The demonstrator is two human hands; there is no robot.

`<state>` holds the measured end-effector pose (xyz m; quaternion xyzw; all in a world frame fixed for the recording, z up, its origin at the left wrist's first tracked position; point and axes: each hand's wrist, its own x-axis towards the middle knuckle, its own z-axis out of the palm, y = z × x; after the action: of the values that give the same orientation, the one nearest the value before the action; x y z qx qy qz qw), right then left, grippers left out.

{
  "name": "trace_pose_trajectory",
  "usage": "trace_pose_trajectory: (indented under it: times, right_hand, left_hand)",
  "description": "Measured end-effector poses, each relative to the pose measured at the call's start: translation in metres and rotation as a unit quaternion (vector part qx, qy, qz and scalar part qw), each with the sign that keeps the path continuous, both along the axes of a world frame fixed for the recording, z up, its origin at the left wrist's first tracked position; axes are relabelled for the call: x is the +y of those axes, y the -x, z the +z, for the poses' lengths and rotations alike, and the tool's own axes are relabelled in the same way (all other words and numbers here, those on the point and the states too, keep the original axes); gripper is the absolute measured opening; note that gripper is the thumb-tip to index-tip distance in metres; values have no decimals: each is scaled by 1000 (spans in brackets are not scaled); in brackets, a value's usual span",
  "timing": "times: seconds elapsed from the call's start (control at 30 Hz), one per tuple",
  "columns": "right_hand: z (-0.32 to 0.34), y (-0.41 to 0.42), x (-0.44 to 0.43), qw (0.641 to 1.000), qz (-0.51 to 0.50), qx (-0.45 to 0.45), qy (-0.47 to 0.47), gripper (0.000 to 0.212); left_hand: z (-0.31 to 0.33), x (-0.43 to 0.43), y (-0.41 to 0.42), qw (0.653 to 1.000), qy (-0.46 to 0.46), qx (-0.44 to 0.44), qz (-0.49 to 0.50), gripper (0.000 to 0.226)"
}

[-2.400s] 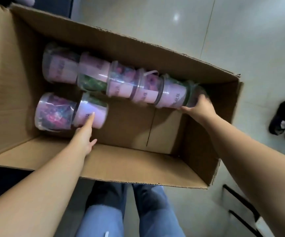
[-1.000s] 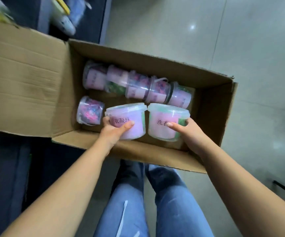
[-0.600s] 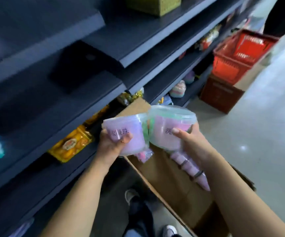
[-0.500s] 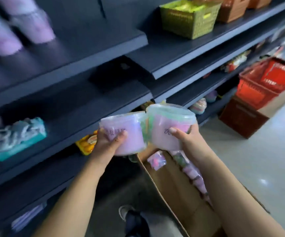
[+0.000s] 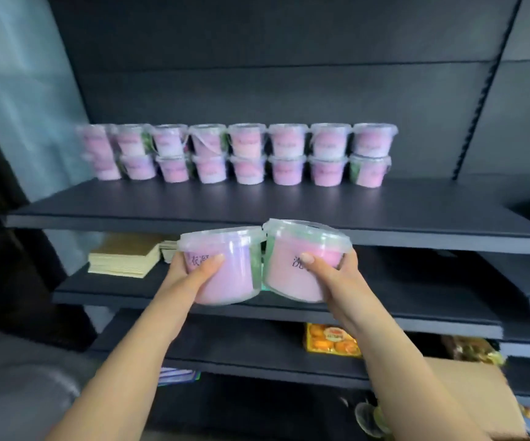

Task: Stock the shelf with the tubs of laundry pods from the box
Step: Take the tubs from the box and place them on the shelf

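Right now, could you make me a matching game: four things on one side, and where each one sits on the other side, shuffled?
Things: 1 stacked tubs; 2 held tubs; 3 tan booklets; 4 orange packet.
Places: A second shelf down, left; B back of top shelf; C third shelf down; D in left hand and right hand, before the top shelf's edge.
Pairs: 1-B; 2-D; 3-A; 4-C.

Left tub (image 5: 232, 281), right tub (image 5: 286, 281) lifted from box (image 5: 486, 396), raised before shelf (image 5: 257, 202).
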<state>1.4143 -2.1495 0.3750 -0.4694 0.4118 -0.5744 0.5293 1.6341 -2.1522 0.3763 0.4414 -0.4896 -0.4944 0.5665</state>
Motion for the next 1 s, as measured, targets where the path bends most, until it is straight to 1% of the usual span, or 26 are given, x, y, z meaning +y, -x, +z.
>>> trace_pose_trajectory:
  times: [0.07,0.13,0.2,0.27,0.33,0.37,0.43,0.5,0.63,0.7,0.77,0.87,0.97,1.0]
  right_hand:
    - [9,-48,-22,1000,17,0,12,126]
    - [15,-96,-41,999,34,-2,23,113]
    - [19,-138,-56,998,52,-2,26,112]
    - [21,-178,-70,997,74,5,24,117]
    - [22,-210,-83,995,94,14,19,123]
    - [23,-224,-91,994,104,14,14,127]
    - [24,-249,-107,992,122,18,4,131]
    - [26,-268,-123,990,137,23,3,130]
    - [26,-300,-171,990,140,24,18,126]
    - [23,-312,-199,989,145,22,25,127]
    - [20,-323,-230,988,148,21,32,126]
    - [18,-339,-274,989,143,26,33,112]
    - [15,-358,-314,989,132,56,22,112]
    - [15,-363,-323,989,127,69,17,107]
  left_hand:
    - [7,-8,-45,1000,16,8,25,71]
    - [13,-15,-92,999,32,0,32,79]
    - [19,-21,-135,999,30,-15,41,100]
    - [24,-28,-178,997,27,-35,65,124]
    - [27,-35,-213,995,21,-41,90,138]
    - [28,-40,-229,994,19,-42,98,139]
    - [28,-50,-256,993,21,-51,109,133]
    - [27,-63,-275,990,20,-60,123,126]
    - [26,-102,-304,988,25,-80,129,103]
    - [26,-125,-313,987,26,-92,131,95]
    - [25,-152,-323,984,21,-106,139,95]
    - [25,-197,-339,983,7,-118,143,105]
    - [23,-235,-357,979,-10,-140,149,116]
    - [22,-245,-363,978,-11,-148,148,116]
